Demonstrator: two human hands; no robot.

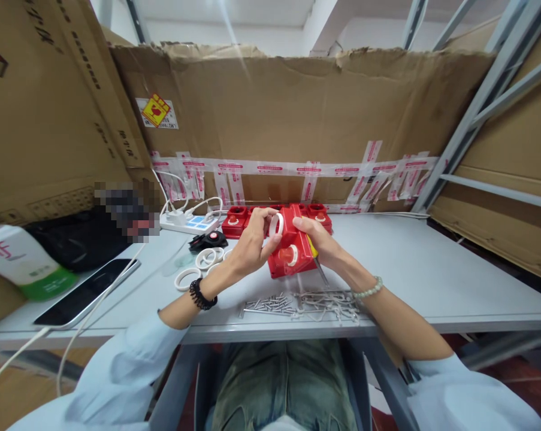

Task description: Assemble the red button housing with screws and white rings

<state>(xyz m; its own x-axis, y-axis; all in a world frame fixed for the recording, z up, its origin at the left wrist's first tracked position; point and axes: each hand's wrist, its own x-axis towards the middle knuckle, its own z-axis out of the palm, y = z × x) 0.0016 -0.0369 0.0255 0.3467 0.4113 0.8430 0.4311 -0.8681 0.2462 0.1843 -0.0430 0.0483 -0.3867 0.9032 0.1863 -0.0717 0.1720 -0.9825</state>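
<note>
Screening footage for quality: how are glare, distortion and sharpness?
Head view: a glare streak runs from the white ceiling onto the brown cardboard panel; head view: wide-angle distortion probably tilts the grey metal shelf post; head view: a pixelated patch hides detail at left; head view: the white plastic ring in the left hand reads clearly, while the silvery metal screws look soft.

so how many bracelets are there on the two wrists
2: a black coiled bracelet on the wrist of the left hand, and a pale green beaded bracelet on the wrist of the right hand. Both wrists show clearly.
</note>
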